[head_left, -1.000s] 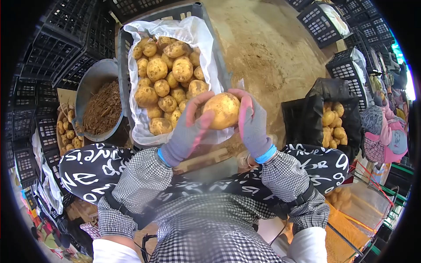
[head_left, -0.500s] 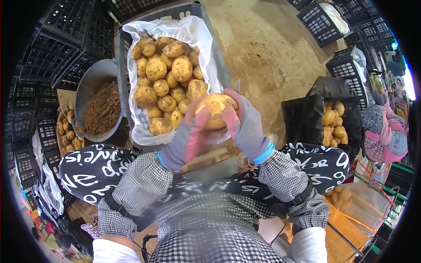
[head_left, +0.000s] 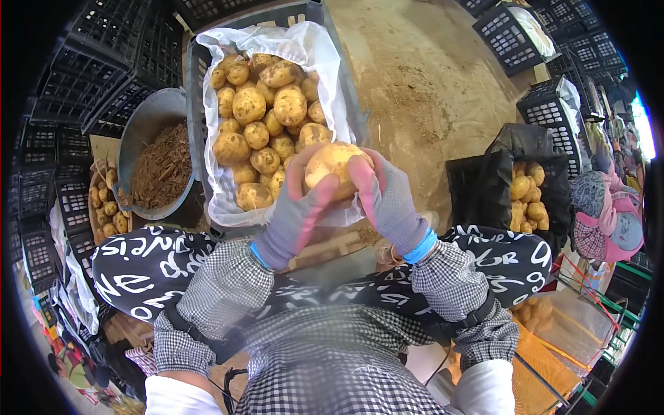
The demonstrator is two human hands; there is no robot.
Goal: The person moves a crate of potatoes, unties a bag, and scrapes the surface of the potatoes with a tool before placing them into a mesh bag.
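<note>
A large yellow potato (head_left: 335, 166) with brown patches is held between both gloved hands over the near right corner of a lined crate (head_left: 360, 114). My left hand (head_left: 297, 204) grips its left side, with thumb and fingers around it. My right hand (head_left: 391, 200) holds the right side, the thumb lying on top. Both gloves are grey with pink fingers. Many potatoes (head_left: 266, 121) fill the crate, inside a white cloth liner (head_left: 325, 59).
A round tub (head_left: 131, 117) of brown soil stands left of the crate, near a basket of potatoes (head_left: 108, 207). To the right is a black bag (head_left: 484, 180) holding potatoes. Stacked black crates (head_left: 90, 62) line the left. A person (head_left: 609, 207) is at the far right.
The potato has turned slightly in the hands and shifted a little to the left. My left hand's blurred fingers now appear sharper, its thumb higher on the potato.
</note>
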